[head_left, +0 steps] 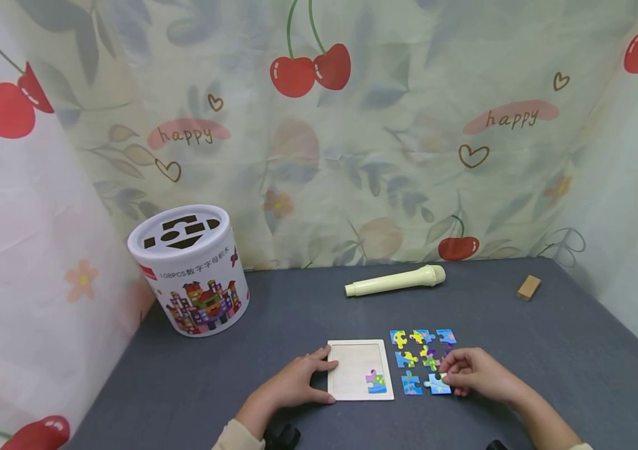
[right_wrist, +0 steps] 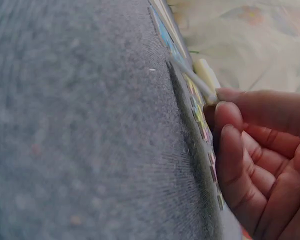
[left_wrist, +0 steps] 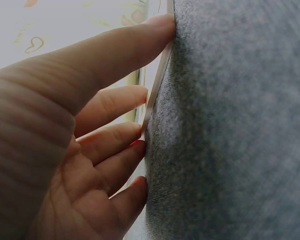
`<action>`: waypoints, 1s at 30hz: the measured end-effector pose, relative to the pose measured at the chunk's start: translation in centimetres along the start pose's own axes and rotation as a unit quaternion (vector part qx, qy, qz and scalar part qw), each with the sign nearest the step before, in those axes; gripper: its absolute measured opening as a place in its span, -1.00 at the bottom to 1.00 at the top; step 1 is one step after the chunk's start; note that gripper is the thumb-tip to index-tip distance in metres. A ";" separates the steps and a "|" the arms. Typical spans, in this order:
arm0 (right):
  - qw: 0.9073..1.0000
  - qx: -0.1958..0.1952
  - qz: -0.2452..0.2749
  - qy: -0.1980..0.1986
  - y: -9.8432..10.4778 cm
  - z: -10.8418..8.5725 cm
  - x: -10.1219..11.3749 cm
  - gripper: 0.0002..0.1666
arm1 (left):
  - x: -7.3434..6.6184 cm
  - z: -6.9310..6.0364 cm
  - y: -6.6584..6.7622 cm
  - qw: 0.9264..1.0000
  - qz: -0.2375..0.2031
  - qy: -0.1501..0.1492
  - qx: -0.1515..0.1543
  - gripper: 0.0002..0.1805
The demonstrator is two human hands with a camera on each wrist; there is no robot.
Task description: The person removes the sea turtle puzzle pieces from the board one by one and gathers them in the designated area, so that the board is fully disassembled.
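Observation:
A shallow wooden puzzle tray [head_left: 347, 375] lies on the table with one joined pink, green and blue puzzle piece [head_left: 377, 382] in its lower right corner. My left hand [head_left: 296, 379] rests at the tray's left side, thumb and fingertips touching its rim, the fingers extended. To the right, my right hand [head_left: 478, 373] pinches a light blue puzzle piece [head_left: 437, 384] between thumb and fingers. In the right wrist view that piece [right_wrist: 194, 80] is tilted, seen nearly edge-on and raised off the table. Several loose pieces [head_left: 407, 359] lie in rows beside the tray; my fingers partly cover some.
Behind the puzzle lies a cream toy microphone [head_left: 394, 281]. A white block bucket [head_left: 189, 272] with a slotted lid stands at the back left. At the far right is a small wooden block [head_left: 529, 288]. A printed curtain [head_left: 319, 156] encloses the dark table [head_left: 285, 312].

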State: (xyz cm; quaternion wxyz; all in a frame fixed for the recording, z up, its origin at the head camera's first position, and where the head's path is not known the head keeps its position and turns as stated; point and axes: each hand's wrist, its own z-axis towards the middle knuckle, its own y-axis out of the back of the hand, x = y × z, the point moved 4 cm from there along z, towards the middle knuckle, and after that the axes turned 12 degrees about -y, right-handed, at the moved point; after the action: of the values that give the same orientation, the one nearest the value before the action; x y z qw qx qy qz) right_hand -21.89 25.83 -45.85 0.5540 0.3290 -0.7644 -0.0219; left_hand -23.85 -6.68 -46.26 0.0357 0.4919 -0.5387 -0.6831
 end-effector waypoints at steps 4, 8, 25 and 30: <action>0.999 -0.021 -0.027 -0.004 0.1 0.0 -0.2 -0.67 | -0.1 -0.1 0.0 1.000 -0.001 -0.004 -0.002 -0.29; 0.997 -0.045 -0.061 -0.007 0.4 -0.1 -0.3 -0.63 | -0.1 -0.1 0.0 1.000 0.000 -0.005 -0.002 -0.29; 0.991 -0.053 -0.121 0.023 0.0 -0.2 -0.5 -0.57 | -0.1 -0.1 -0.1 1.000 0.002 -0.006 0.000 -0.28; 0.991 -0.053 -0.122 0.028 0.0 -0.2 -0.6 -0.59 | 0.0 0.0 -0.1 1.000 0.001 -0.006 -0.001 -0.28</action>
State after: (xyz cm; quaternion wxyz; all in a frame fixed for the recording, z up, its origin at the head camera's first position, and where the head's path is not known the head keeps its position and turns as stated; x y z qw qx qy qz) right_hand -21.67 26.25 -46.29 0.5850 0.3903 -0.7006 -0.1210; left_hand -23.77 -6.65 -46.36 0.0333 0.4874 -0.5390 -0.6862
